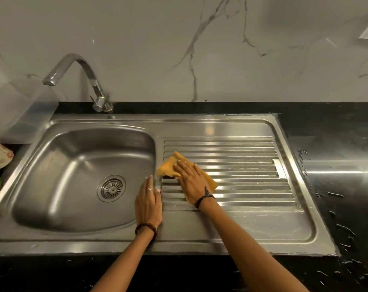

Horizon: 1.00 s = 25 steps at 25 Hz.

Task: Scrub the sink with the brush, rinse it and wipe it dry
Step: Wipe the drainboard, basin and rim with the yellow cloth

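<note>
Nearest us, the black counter (200, 272) front edge ran under both forearms, wet streaks showing at 4 o'clock. The left hand (148, 202) lay flat, fingers straight, on the steel divider at the bowl's right rim, holding nothing. The right hand (190, 179) pressed flat, fingers extended, on the yellow cloth (168, 165), which lay on the ribbed drainboard (242, 165) just at 3 o'clock of the bowl. We judged the cloth light, soft and limp, likely damp; it would bunch and drag over the ridges, so a flat palm on its middle looked right, or a pinch at the free corner at 11 o'clock. The sink (73, 165) steel looked slick. We saw no brush. The faucet (77, 81) stood at 12 o'clock of the bowl, no water running that we could make out. Much of the cloth was hidden under the hand. At 9 o'clock some patterned items were cut off by the frame and unidentifiable.
</note>
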Available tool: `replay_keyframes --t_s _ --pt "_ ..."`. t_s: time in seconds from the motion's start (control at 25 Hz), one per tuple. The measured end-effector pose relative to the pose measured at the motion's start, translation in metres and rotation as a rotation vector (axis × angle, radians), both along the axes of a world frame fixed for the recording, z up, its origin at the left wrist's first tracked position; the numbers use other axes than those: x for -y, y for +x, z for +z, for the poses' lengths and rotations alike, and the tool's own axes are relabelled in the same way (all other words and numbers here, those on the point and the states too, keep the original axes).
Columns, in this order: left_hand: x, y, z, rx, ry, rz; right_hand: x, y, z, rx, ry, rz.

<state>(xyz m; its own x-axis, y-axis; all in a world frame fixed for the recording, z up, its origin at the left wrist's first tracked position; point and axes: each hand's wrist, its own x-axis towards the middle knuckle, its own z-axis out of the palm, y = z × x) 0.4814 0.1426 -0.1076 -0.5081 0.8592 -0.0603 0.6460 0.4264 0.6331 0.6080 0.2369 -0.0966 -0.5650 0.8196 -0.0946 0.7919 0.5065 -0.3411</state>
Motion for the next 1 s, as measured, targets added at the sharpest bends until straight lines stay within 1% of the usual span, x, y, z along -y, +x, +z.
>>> replay_keyframes --t_s 0.08,0.16,0.24,0.32,0.4,0.52,0.6,0.68,0.76,0.88,0.92,1.0 --pt "-0.002 -0.001 -0.007 -0.083 0.023 -0.144 -0.005 0.04 0.001 -0.041 -0.001 -0.133" --pt "-0.003 0.0 -0.013 -0.167 -0.028 -0.257 -0.008 0.085 0.0 -0.083 0.032 -0.265" --pt "-0.003 0.0 -0.015 -0.226 -0.089 -0.295 -0.015 0.129 0.001 -0.076 0.07 -0.404" --pt "-0.004 0.0 -0.016 -0.222 -0.109 -0.287 -0.027 0.17 0.005 0.013 0.073 -0.534" --pt "-0.004 0.0 -0.015 -0.208 -0.106 -0.279 -0.036 0.199 0.01 0.079 0.02 -0.64" --pt "-0.004 0.001 -0.012 -0.192 -0.086 -0.254 -0.031 0.204 0.01 0.068 -0.04 -0.781" --pt "-0.005 0.003 -0.009 -0.144 -0.08 -0.137 -0.017 0.192 0.005 0.061 -0.042 -0.874" --pt "-0.006 0.004 -0.004 -0.038 -0.094 -0.028 -0.005 0.174 0.002 0.043 -0.034 -0.854" --pt "-0.004 0.005 -0.001 0.032 -0.106 -0.006 0.001 0.146 0.001 0.022 -0.046 -0.769" --pt "-0.001 0.006 0.007 0.149 -0.083 0.03 0.008 0.088 -0.001 0.058 -0.047 -0.613" --pt "-0.001 0.007 0.008 0.171 -0.072 0.038 0.013 0.067 0.0 0.06 -0.047 -0.562" --pt "0.0 0.007 0.012 0.158 -0.089 0.049 0.022 0.028 -0.004 0.051 -0.041 -0.448"
